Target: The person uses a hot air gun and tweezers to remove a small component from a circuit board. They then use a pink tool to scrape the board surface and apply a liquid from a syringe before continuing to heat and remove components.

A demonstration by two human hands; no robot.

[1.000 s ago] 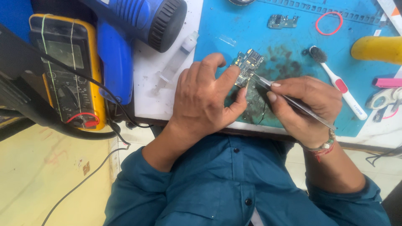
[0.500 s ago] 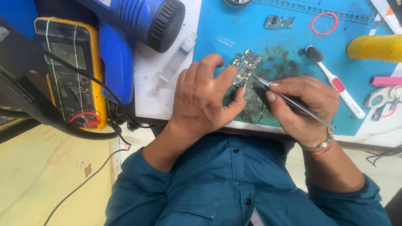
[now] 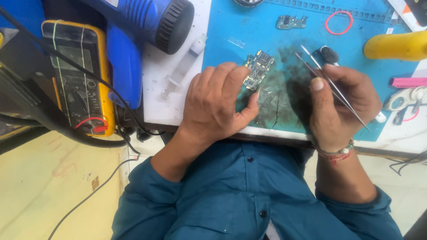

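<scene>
Since the frame a moment back, I am lifting my right hand (image 3: pixel 342 106) away from the small circuit board (image 3: pixel 257 70): the tweezers (image 3: pixel 331 86) were down at its right edge, and now their tips are hanging in the air to the right of it, well off the parts. My thumb and fingers are pinching together on the tweezer shaft. My left hand (image 3: pixel 218 104) is staying put, fingertips pressing down on the near left edge of the board and the thumb tucking in under its near end, so the hand is clamping the board flat on the blue work mat (image 3: pixel 275 40), over the dark sooty patch.

I am judging this as a pause between picks in the fine work on the board. Going back in is asking for a slow, steady approach with the tips nearly closed, and the left hand holding without shifting.

Off to the left, the blue heat gun (image 3: pixel 147 20) and the yellow multimeter (image 3: pixel 80 75) are lying idle; a small brush (image 3: pixel 330 54) is lying just beyond the tweezers.
</scene>
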